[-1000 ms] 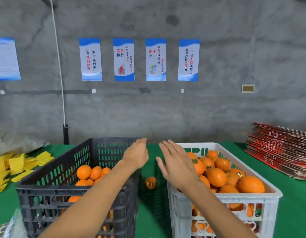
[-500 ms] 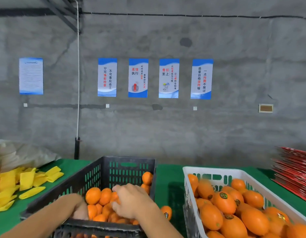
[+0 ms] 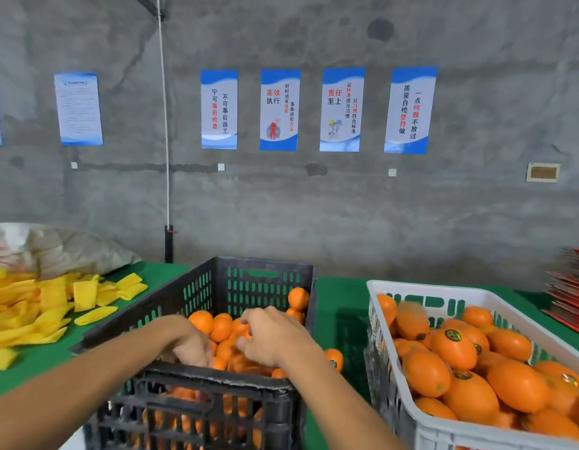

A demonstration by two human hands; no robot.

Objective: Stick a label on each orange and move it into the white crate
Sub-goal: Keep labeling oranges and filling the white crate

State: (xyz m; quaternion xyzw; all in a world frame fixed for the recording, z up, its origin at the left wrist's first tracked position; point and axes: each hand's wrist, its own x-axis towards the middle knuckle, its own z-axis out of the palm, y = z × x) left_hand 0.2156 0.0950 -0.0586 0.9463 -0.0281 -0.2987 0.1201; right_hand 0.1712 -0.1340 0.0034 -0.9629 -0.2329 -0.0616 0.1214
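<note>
Both hands were down inside the black crate (image 3: 197,388), among its unlabelled oranges (image 3: 220,329). The right hand (image 3: 271,339) curled onto 1, seemingly gripping it; whether the left hand (image 3: 192,347) held anything could not be told. The white crate (image 3: 395,414) lay right of the black crate, nearer the right hand.

green table (image 3: 341,298), black crate (image 3: 200,292), white crate (image 3: 408,427)

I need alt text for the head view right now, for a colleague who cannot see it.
Both hands reach into the black slotted plastic crate of unlabelled oranges: the left hand dips among the fruit near the front wall, and the right hand curls over the pile. To the right, the white plastic crate holds labelled oranges on the green-covered table.
</note>
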